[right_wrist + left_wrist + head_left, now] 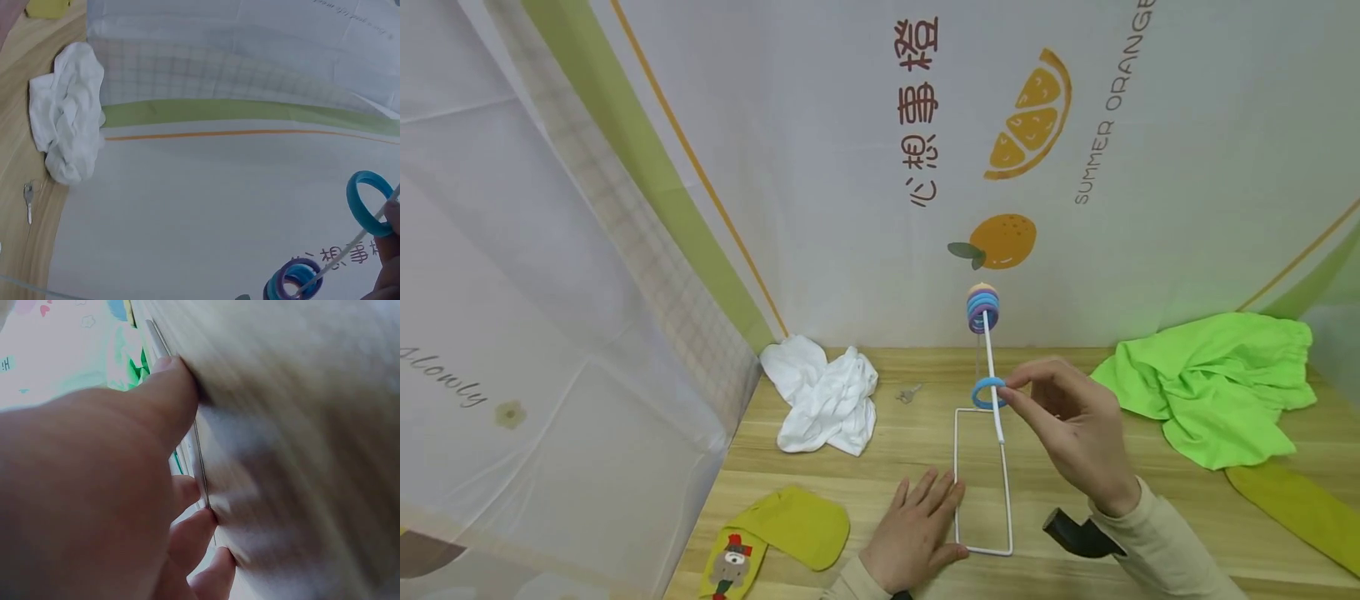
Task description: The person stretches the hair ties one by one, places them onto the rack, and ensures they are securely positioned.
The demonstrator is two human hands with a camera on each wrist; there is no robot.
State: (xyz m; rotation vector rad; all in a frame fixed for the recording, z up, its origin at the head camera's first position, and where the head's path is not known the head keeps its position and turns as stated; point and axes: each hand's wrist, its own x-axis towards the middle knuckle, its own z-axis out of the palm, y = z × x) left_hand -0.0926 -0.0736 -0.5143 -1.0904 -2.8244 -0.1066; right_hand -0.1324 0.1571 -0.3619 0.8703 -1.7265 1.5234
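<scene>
My right hand [1078,425] pinches a blue ring [979,402] between thumb and forefinger. The white rod [989,350] of a wire stand crosses the ring's opening in the head and right wrist views. At the rod's far, raised end hangs a bunch of purple and blue rings [982,307], also seen as rings [292,279] in the right wrist view. The stand's rectangular wire base [983,550] lies on the wooden table. My left hand [917,531] rests palm down with spread fingers, fingertips and thumb on the base's left side.
A crumpled white cloth [827,396] and a small key [907,393] lie left of the stand. A yellow-green cloth with a bear picture [797,525] is nearer, at left. To the right are a bright green cloth [1217,387] and another yellow-green cloth [1300,508]. A printed curtain [850,208] stands behind.
</scene>
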